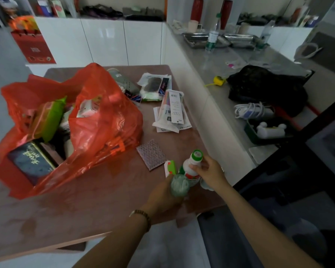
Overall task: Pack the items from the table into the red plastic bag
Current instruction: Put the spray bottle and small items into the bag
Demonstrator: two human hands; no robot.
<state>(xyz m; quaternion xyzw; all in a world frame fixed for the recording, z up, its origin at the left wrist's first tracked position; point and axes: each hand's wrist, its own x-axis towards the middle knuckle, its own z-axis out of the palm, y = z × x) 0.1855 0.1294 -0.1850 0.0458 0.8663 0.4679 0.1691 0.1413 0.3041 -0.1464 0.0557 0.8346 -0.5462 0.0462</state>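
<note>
The red plastic bag (pixel 97 120) slumps open on the brown table (pixel 75 213), already holding a dark box (pixel 32 161), a green pouch (pixel 53 117) and other goods. To the right of the bag and nearer the person, both hands meet over the table's corner. The right hand (pixel 209 174) has its fingers curled round a white bottle (pixel 191 167) with a green cap, held upright. The left hand (pixel 162 192) grips a pale green rounded thing (pixel 179 185), too blurred to name. Just behind them, towards the bag, lies a small green and white carton (pixel 170 167), and closer to the bag a bubble-wrap square (pixel 151 154). Beyond the bag's right side lie 2 loose heaps of packets (pixel 171 111) and sachets (pixel 155 87), not yet packed.

The likely trouble comes from having both hands full. With no hand free to lift a handle, the bag's mouth may sag as the 2 things go in, and 1 could slide off the film back onto the table. The bag looks crowded, so a bottle dropped on top may tip out or knock the pouch loose. The box's corner presses the thin film, and added weight there could tear it. The hands also work close to the table's edge farthest from the bag, so a slip could send the bottle to the floor.
</note>
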